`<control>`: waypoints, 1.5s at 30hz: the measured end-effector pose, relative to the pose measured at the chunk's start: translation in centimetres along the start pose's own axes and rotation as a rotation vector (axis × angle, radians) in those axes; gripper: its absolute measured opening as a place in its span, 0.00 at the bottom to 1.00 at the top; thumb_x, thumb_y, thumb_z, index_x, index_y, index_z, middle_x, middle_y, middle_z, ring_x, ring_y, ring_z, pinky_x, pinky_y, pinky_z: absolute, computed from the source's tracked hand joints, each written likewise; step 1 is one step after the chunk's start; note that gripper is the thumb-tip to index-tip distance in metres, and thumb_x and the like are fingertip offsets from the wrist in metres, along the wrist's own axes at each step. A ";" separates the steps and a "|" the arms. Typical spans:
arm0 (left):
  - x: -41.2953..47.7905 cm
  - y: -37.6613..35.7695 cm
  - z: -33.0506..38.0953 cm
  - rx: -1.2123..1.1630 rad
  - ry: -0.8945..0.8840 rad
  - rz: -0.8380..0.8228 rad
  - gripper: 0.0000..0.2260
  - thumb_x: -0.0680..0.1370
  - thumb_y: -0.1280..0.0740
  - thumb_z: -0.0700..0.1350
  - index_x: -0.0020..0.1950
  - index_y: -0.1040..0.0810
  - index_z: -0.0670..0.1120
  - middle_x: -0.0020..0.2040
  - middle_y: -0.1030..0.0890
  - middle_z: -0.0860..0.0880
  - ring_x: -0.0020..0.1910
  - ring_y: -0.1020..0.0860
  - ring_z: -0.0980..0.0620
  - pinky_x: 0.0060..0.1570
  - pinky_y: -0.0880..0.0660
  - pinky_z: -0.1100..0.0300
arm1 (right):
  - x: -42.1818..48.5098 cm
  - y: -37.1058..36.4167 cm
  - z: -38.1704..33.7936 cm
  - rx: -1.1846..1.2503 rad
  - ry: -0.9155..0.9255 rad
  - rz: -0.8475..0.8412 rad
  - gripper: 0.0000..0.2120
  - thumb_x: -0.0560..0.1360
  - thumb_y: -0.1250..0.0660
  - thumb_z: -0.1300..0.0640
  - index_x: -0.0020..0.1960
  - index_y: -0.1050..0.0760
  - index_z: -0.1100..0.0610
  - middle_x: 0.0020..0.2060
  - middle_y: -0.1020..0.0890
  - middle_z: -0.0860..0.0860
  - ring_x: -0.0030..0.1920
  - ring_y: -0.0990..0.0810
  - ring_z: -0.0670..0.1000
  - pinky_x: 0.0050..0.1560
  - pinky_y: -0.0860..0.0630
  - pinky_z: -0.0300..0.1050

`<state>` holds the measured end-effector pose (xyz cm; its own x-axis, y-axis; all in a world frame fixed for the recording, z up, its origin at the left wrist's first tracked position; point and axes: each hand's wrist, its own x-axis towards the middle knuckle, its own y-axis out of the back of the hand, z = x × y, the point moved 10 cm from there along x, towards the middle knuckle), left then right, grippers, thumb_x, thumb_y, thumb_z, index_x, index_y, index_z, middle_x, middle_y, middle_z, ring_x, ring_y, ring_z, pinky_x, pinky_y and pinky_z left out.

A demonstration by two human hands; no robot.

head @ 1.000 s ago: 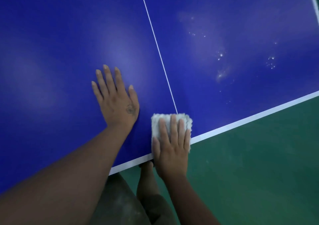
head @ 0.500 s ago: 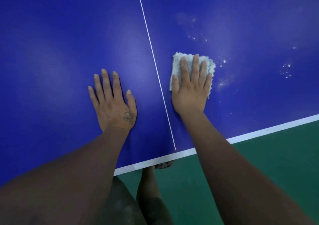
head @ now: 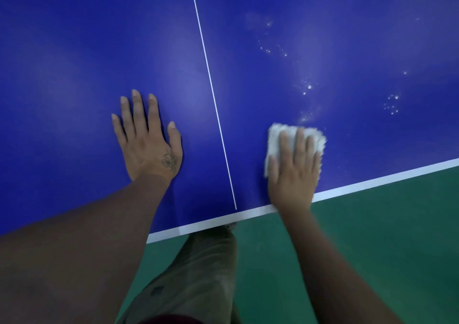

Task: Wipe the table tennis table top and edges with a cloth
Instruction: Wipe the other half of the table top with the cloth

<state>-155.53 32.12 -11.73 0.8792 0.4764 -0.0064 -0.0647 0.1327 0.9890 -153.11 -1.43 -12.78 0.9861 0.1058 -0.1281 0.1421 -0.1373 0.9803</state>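
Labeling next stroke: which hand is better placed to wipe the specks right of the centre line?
Right. The right hand presses the cloth flat beside the specks; the left hand lies bare left of the centre line.

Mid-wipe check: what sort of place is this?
Probably an indoor sports hall or games room: a blue table tennis table with a white centre line and edge stripe, on green sports flooring.

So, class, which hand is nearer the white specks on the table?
Right. The right hand presses the cloth just short of the specks; the left hand lies flat beyond the centre line, farther off.
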 end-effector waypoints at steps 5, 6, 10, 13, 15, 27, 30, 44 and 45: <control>0.0 0.0 0.1 0.001 -0.006 0.022 0.29 0.88 0.48 0.57 0.88 0.44 0.47 0.88 0.47 0.43 0.88 0.51 0.41 0.85 0.54 0.38 | 10.1 1.9 4.0 0.046 -0.160 0.004 0.31 0.87 0.55 0.41 0.88 0.49 0.48 0.88 0.50 0.54 0.87 0.53 0.59 0.85 0.56 0.64; 0.0 0.0 0.1 -0.002 -0.005 0.018 0.29 0.88 0.48 0.57 0.88 0.44 0.47 0.88 0.47 0.43 0.88 0.51 0.41 0.85 0.54 0.38 | 10.5 1.9 4.0 0.050 -0.172 0.000 0.31 0.87 0.55 0.41 0.88 0.49 0.48 0.88 0.51 0.54 0.87 0.54 0.59 0.85 0.56 0.64; 0.1 0.0 0.1 -0.023 -0.003 0.009 0.29 0.88 0.47 0.56 0.88 0.45 0.47 0.88 0.48 0.43 0.88 0.52 0.40 0.85 0.54 0.37 | 5.4 1.8 2.0 0.013 -0.162 0.032 0.29 0.89 0.51 0.44 0.88 0.49 0.49 0.87 0.49 0.55 0.87 0.52 0.60 0.85 0.53 0.65; 0.2 0.0 0.0 -0.033 0.000 0.006 0.30 0.88 0.48 0.57 0.88 0.45 0.47 0.88 0.48 0.43 0.88 0.52 0.41 0.85 0.54 0.38 | -2.4 0.3 0.1 0.031 -0.132 0.033 0.29 0.88 0.51 0.44 0.88 0.49 0.49 0.87 0.48 0.55 0.87 0.51 0.60 0.85 0.51 0.65; 0.2 0.0 0.1 -0.033 0.005 -0.003 0.30 0.88 0.49 0.57 0.88 0.45 0.47 0.89 0.49 0.43 0.88 0.52 0.41 0.85 0.55 0.38 | -6.5 -0.7 -0.4 0.047 -0.111 -0.001 0.29 0.88 0.52 0.43 0.88 0.48 0.49 0.87 0.48 0.55 0.87 0.51 0.60 0.85 0.51 0.66; 0.3 0.3 0.3 -0.046 0.013 -0.026 0.29 0.88 0.48 0.56 0.88 0.44 0.47 0.89 0.49 0.44 0.88 0.53 0.41 0.85 0.56 0.38 | 11.8 3.6 11.1 0.062 -0.294 0.010 0.31 0.87 0.56 0.41 0.88 0.51 0.47 0.88 0.52 0.53 0.87 0.55 0.58 0.84 0.54 0.66; 0.3 0.5 0.4 -0.050 0.016 -0.029 0.29 0.88 0.48 0.56 0.88 0.44 0.47 0.89 0.49 0.44 0.88 0.53 0.41 0.85 0.56 0.39 | 10.4 3.4 9.5 0.062 -0.273 0.008 0.30 0.88 0.55 0.42 0.88 0.51 0.48 0.88 0.52 0.54 0.87 0.54 0.59 0.84 0.53 0.67; 0.4 0.4 0.4 -0.052 0.021 0.006 0.29 0.87 0.47 0.57 0.88 0.42 0.48 0.89 0.47 0.46 0.88 0.52 0.44 0.86 0.56 0.42 | 12.5 0.9 -4.1 0.005 0.197 -0.032 0.29 0.89 0.52 0.42 0.88 0.51 0.46 0.88 0.51 0.53 0.87 0.54 0.58 0.85 0.55 0.64; 0.3 0.5 0.4 -0.052 0.021 0.009 0.29 0.87 0.47 0.56 0.88 0.42 0.48 0.89 0.47 0.46 0.88 0.52 0.44 0.86 0.56 0.42 | 13.6 1.0 -4.1 -0.006 0.191 -0.036 0.29 0.89 0.53 0.42 0.88 0.52 0.46 0.88 0.52 0.53 0.87 0.55 0.58 0.85 0.55 0.64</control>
<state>-155.07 31.98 -11.21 0.8685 0.4957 -0.0013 -0.0973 0.1731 0.9801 -139.86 3.91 -12.91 0.9460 0.2957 -0.1327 0.1756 -0.1238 0.9766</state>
